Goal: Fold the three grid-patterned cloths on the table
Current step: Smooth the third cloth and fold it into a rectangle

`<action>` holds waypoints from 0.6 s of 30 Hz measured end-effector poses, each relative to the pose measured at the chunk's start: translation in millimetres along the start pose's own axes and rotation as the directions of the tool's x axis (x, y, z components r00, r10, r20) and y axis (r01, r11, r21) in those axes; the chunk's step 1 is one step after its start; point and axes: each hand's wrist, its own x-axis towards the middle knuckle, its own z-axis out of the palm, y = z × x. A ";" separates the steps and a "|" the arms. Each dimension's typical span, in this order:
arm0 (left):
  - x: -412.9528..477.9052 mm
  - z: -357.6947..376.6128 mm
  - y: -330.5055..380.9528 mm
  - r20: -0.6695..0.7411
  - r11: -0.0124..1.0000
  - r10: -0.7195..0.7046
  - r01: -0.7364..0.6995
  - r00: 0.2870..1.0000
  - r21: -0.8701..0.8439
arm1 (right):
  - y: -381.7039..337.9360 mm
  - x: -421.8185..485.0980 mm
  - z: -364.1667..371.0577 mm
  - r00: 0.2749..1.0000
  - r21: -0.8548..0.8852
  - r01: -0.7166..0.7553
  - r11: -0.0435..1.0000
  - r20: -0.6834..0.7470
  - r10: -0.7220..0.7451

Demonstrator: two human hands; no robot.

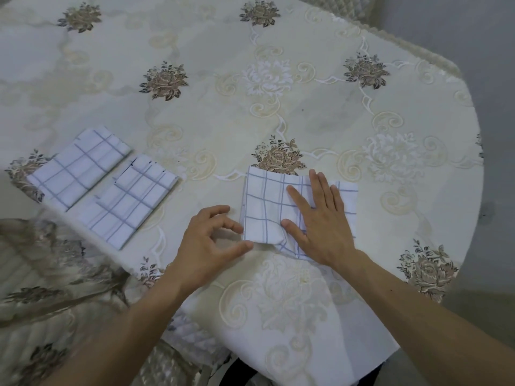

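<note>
My right hand (320, 218) lies flat, fingers spread, on the third cloth (264, 196), pressing it to the table (306, 107), I judge so the fold cannot spring open. My left hand (206, 240), fingers loosely curled and gripping nothing, sits just beside the cloth's near left corner, probably to square that bulging edge. The first folded cloth (79, 165) and second folded cloth (128, 201) lie side by side, well off to my left.

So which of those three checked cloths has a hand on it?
The rightmost cloth: the right hand lies flat on it. The far-left cloth and the middle cloth lie untouched.
</note>
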 end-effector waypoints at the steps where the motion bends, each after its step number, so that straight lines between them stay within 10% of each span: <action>1: -0.5 0.2 -0.3 0.016 1.000 0.002 -0.002 1.000 0.007 | 0.1 0.1 0.0 1.000 -0.002 0.000 1.000 0.000 0.000; 18: 6.5 -7.2 -9.0 0.109 0.966 0.018 -0.045 0.994 0.256 | -0.9 -0.1 -1.4 1.000 -0.011 0.013 1.000 -0.002 -0.013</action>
